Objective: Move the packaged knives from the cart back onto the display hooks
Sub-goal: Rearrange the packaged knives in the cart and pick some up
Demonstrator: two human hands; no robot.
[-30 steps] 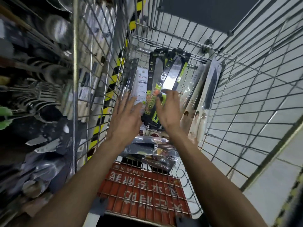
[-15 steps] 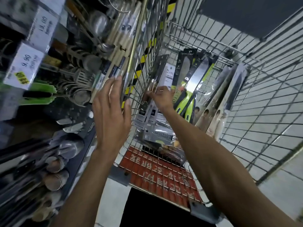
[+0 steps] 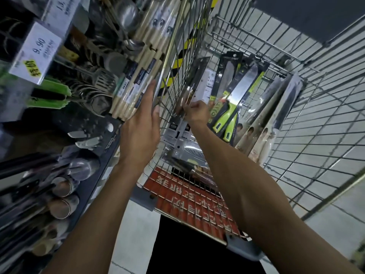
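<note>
Several packaged knives lean inside the wire cart (image 3: 308, 123): green-handled ones (image 3: 233, 99), pale-handled ones (image 3: 270, 123) on the right, and grey-carded ones (image 3: 194, 84) against the cart's left wall. My right hand (image 3: 195, 113) is inside the cart, pinched shut on a grey-carded packaged knife near its lower half. Outside the cart's left wall, my left hand (image 3: 143, 123) is raised with fingers apart and holds nothing; its fingertips touch the wire edge. More packages (image 3: 187, 155) lie flat on the cart floor.
Display shelving fills the left: price tags (image 3: 35, 54), hanging ladles and spatulas (image 3: 94, 80), bundled pale-handled utensils (image 3: 138, 76), green-handled tools (image 3: 49, 93), knives below (image 3: 85, 139). The cart's red child-seat flap (image 3: 189, 196) is near me. Tiled floor (image 3: 325, 123) lies to the right.
My left hand left the cart and rose to its left wall by the shelf. My right hand shifted from the green-handled packages to the grey-carded one. The view swung left toward the shelves.
</note>
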